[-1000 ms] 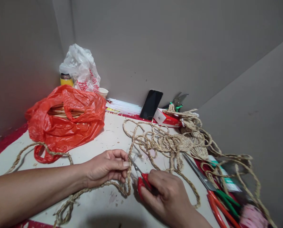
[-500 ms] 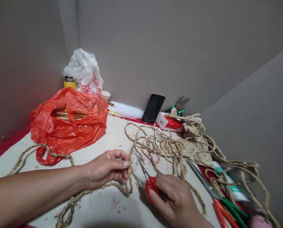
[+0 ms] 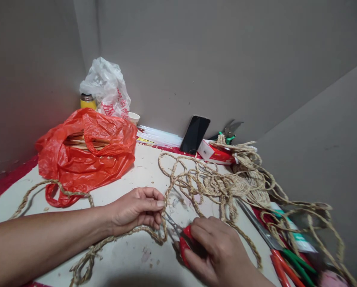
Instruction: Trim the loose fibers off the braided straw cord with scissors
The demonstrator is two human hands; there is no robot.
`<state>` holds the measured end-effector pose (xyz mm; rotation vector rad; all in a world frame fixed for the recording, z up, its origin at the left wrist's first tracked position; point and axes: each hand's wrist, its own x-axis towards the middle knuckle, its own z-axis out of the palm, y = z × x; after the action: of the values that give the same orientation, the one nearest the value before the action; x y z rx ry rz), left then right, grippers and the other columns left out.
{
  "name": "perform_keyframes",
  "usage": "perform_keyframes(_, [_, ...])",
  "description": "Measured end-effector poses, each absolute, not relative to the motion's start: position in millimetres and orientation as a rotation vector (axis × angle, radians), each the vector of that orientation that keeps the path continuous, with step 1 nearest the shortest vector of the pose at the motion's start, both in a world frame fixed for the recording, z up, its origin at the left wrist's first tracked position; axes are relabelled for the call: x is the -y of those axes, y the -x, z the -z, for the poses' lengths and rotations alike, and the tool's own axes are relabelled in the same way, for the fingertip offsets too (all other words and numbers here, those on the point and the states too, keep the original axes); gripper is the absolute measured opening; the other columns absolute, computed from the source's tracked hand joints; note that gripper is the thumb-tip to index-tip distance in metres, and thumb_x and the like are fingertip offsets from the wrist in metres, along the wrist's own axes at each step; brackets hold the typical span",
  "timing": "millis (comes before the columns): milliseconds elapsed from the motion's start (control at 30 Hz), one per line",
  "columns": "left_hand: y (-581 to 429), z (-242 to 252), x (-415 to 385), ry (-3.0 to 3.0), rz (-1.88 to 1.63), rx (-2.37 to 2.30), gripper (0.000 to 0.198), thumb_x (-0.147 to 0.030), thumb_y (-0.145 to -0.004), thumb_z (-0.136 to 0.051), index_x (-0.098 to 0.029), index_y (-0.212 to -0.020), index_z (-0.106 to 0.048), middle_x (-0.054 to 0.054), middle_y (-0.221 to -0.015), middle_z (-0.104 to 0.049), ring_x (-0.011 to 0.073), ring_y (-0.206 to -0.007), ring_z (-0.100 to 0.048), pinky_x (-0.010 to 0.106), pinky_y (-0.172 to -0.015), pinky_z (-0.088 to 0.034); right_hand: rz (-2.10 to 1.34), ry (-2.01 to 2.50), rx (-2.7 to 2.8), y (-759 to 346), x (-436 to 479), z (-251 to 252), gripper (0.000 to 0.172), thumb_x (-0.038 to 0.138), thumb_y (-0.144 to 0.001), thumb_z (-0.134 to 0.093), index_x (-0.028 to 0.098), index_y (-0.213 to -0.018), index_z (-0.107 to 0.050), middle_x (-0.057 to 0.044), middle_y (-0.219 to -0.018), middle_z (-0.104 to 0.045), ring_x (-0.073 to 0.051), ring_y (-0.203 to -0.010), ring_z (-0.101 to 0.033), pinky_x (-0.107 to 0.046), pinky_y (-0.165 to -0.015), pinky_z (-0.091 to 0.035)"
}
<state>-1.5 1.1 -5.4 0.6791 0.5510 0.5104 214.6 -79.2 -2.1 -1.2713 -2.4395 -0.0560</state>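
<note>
Between thumb and fingers, my left hand pinches a braided straw rope. From that pinch the rope runs up toward a loose tangle and down in a bend under my left forearm. My right hand is closed around the red handles of a pair of small scissors. Their blades point left and reach the rope just below my left fingertips. Whether the blades straddle the rope or only touch it, I cannot tell.
A rope tangle with coiled mats spreads to the right. Large shears lie at the right edge. A red plastic bag stands at the left. Along the back wall are a phone, a paper cup and a yellow jar.
My right hand has turned the scissors, bringing their blades left and down onto the rope beside my left fingers. My left hand keeps its pinch in nearly the same place.
</note>
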Motion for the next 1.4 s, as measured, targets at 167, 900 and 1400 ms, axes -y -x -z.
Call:
perform_keyframes(167, [1.0,4.2,-1.0,-0.675,-0.513,-0.546,0.022,-0.026,-0.073,-0.074,-0.014,-0.080,-0.057,0.001,-0.061,-0.061,0.0094,-0.054,-0.058,0.022,-0.058,-0.050,0.050,1.180,2.367,-218.1,78.1,4.0,0.024,0.016,-0.085,-0.053,0.019,-0.062,-0.051,0.001,-0.053,-0.048,-0.012,-0.050,-0.042,-0.027,-0.052,-0.029])
perform_keyframes(900, [-1.3,-0.8,4.7,-0.844,-0.521,-0.523,0.029,-0.029,-0.072,-0.075,-0.011,-0.094,-0.070,0.008,-0.086,-0.070,0.0111,-0.075,-0.066,0.025,-0.080,-0.049,-1.006,1.387,1.044,-187.7,84.9,-1.0,0.031,0.042,-0.067,-0.076,0.017,-0.055,-0.064,0.001,-0.055,-0.050,-0.012,-0.052,-0.043,-0.022,-0.048,-0.036])
perform_keyframes(1400, [0.6,-7.4,10.2,-0.941,-0.284,-0.500,0.029,-0.037,-0.074,-0.071,-0.010,-0.084,-0.069,0.004,-0.062,-0.066,0.0019,-0.032,-0.034,0.016,-0.031,-0.023,-0.974,1.264,0.692,-211.1,70.1,18.7,0.028,0.038,-0.060,-0.083,0.017,-0.068,-0.066,0.003,-0.057,-0.050,-0.009,-0.053,-0.038,-0.020,-0.048,-0.035])
